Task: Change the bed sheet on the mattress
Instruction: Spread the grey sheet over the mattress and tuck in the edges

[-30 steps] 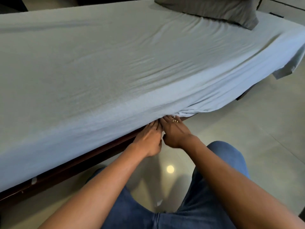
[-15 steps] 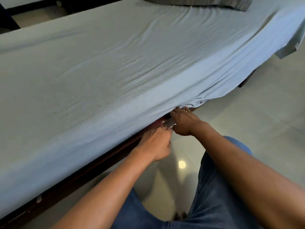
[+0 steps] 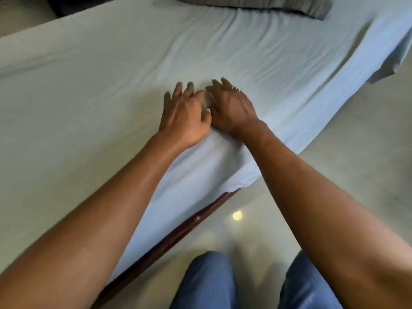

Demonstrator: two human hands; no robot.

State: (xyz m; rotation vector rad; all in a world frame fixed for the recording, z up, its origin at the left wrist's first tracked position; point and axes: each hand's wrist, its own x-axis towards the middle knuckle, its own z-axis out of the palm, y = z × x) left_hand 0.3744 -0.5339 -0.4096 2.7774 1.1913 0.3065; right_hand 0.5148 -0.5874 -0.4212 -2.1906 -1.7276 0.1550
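A light blue bed sheet [image 3: 93, 90] covers the whole mattress and hangs over its near side. My left hand [image 3: 184, 114] lies palm down on top of the sheet near the near edge, fingers spread and straight. Right beside it, touching it, my right hand [image 3: 231, 108] also rests flat on the sheet, a ring on one finger. A small grey patch shows between the two hands; what it is I cannot tell. At the far right the sheet's corner [image 3: 388, 63] hangs loose past the mattress end.
A grey pillow [image 3: 267, 5] lies at the head of the bed, top of view. The dark wooden bed frame [image 3: 178, 237] runs under the near edge. Pale glossy floor [image 3: 356, 152] lies to the right, and my knees in blue jeans [image 3: 207, 284] are below.
Both hands came up from under the mattress's lower edge and now lie flat on top of the sheet. The view has risen and looks down on the bed from higher.
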